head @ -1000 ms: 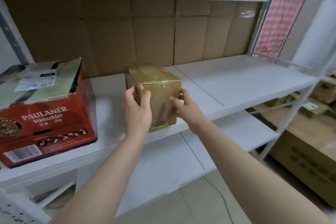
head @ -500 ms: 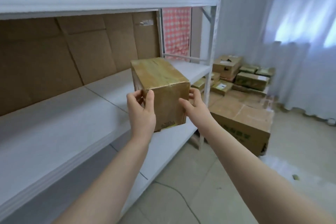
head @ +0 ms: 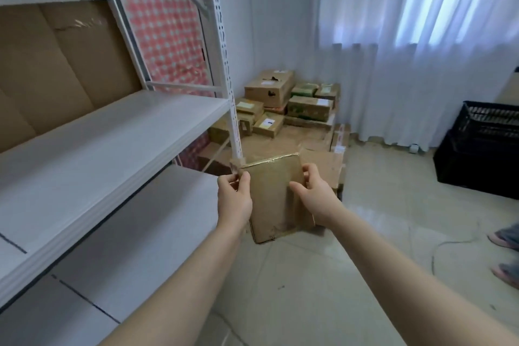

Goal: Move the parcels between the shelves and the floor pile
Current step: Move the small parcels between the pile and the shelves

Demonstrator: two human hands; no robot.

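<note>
— Where is the parcel?
— The brown parcel point(head: 276, 199) is in the air, held out in front of the person. It is just past the end of the white shelves point(head: 112, 135) and over the tiled floor point(head: 365, 275), resting on neither.
— And the hands?
— Both grasp it. The left hand point(head: 234, 201) clasps the left edge with the thumb on the near face. The right hand point(head: 316, 199) takes the right edge, thumb in front and fingers curled round the side.
— How is it turned?
— A broad face points at the camera, and shiny tape runs along the top edge. The lower corner looks scuffed, though the blur leaves that uncertain.
— The floor pile?
— The floor pile point(head: 283, 104) lies beyond the parcel, in the corner beside the slotted post point(head: 224, 64). It is several small labelled cartons on larger flat ones.
— Anything else?
— A white curtain point(head: 421, 64) hangs behind the pile. A black crate point(head: 483, 154) stands to the right, and shoes point(head: 505, 239) show at the right edge.
</note>
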